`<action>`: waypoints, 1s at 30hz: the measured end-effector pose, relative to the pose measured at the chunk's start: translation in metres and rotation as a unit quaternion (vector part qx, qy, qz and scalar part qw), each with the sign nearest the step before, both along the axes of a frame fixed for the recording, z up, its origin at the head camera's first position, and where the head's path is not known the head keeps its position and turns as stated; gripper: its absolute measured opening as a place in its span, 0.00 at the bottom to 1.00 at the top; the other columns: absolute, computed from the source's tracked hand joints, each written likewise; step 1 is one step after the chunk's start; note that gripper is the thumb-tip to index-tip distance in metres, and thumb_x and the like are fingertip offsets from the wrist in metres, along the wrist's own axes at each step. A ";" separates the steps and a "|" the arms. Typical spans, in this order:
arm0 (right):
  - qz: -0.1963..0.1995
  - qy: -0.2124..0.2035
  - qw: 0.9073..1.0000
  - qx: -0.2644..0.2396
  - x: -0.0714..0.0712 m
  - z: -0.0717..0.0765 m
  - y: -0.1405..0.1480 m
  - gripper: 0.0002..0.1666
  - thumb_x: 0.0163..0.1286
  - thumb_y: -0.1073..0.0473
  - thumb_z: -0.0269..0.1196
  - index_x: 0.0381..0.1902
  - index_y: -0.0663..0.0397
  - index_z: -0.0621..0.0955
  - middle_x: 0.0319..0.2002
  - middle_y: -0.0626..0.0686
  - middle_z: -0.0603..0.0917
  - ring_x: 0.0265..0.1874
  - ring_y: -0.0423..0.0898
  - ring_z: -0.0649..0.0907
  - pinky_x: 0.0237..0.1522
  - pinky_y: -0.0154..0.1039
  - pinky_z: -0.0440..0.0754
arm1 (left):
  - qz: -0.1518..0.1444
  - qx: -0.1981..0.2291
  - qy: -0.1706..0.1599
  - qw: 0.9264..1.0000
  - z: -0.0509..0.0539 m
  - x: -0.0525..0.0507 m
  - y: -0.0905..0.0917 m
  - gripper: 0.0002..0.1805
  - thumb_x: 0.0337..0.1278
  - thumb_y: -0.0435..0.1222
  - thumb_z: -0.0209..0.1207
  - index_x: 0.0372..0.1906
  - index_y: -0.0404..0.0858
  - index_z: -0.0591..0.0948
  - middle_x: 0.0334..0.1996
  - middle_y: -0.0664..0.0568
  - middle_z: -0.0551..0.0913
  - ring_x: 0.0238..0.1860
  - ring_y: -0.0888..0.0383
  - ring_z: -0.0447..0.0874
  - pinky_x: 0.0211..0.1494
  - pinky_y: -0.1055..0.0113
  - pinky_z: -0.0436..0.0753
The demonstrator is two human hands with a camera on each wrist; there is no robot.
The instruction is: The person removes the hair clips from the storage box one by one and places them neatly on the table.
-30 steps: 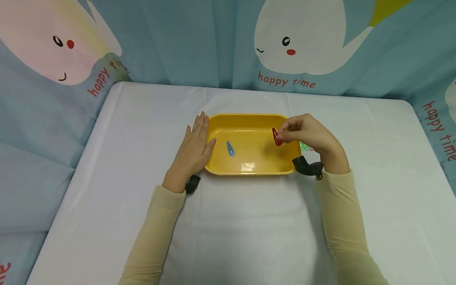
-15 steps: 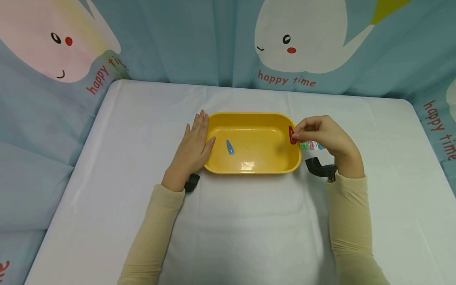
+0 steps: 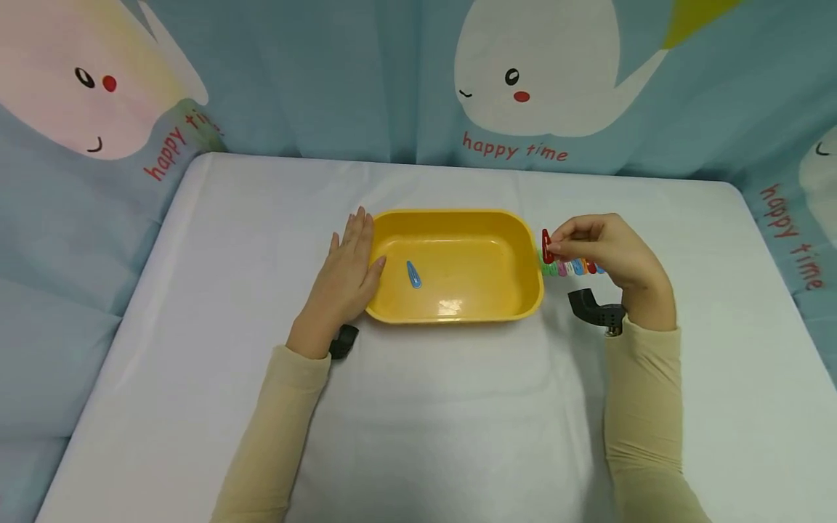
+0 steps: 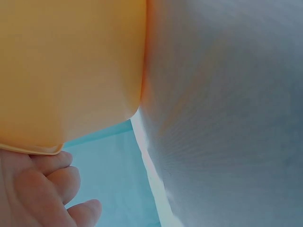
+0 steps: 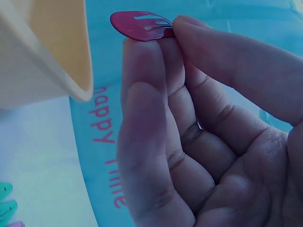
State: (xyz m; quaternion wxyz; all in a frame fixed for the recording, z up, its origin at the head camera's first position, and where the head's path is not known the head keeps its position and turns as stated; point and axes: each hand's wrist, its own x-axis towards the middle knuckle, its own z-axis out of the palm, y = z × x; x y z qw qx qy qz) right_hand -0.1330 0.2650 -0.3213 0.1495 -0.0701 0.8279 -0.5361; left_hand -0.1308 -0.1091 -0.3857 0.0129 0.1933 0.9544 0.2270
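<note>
In the head view a red snap hair clip [image 3: 546, 245] is pinched between the thumb and fingertips of my right hand [image 3: 613, 251], just off the right end of a yellow tray [image 3: 480, 280]. The right wrist view shows the red hair clip [image 5: 137, 26] held at the very tips, above the table. My left hand [image 3: 343, 280] rests with straight fingers along the tray's left rim. A blue hair clip [image 3: 414, 274] lies inside the tray, left of its middle. Beneath my right hand, a row of several coloured hair clips [image 3: 562, 269] lies on the table, partly covered.
A white cloth covers the table [image 3: 451, 414]. Behind it hangs a blue curtain [image 3: 366, 87] with whale prints. Black wrist cameras sit on both wrists, the right camera [image 3: 595, 309] close to the tray's right end.
My right hand has carried the red hair clip rightward from over the tray to outside its right rim, beside the row of clips. My left hand stays on the tray's left rim.
</note>
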 end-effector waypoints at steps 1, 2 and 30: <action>0.000 0.003 1.000 -0.004 0.000 0.000 0.000 0.05 0.63 0.65 0.63 0.33 0.63 0.82 0.26 0.48 0.85 0.20 0.44 0.76 0.15 0.34 0.67 | 0.000 0.002 0.002 1.000 0.000 0.000 -0.001 0.36 0.72 0.45 0.38 0.73 0.30 0.42 0.74 0.43 0.37 0.74 0.50 0.34 0.72 0.50 0.39; 0.000 0.004 1.000 -0.008 -0.001 0.000 0.000 0.05 0.63 0.65 0.63 0.33 0.63 0.82 0.26 0.49 0.84 0.20 0.44 0.76 0.16 0.34 0.68 | 0.001 0.004 0.003 1.000 0.001 0.000 -0.003 0.36 0.72 0.45 0.38 0.73 0.30 0.42 0.74 0.43 0.37 0.74 0.51 0.34 0.72 0.50 0.39; -0.120 -0.014 0.993 -0.002 0.001 -0.015 0.051 0.03 0.64 0.63 0.63 0.32 0.56 0.83 0.27 0.44 0.85 0.31 0.45 0.83 0.37 0.31 0.81 | -0.016 0.015 0.004 1.000 -0.003 -0.001 -0.002 0.36 0.73 0.45 0.37 0.73 0.30 0.40 0.74 0.42 0.36 0.74 0.48 0.34 0.72 0.48 0.39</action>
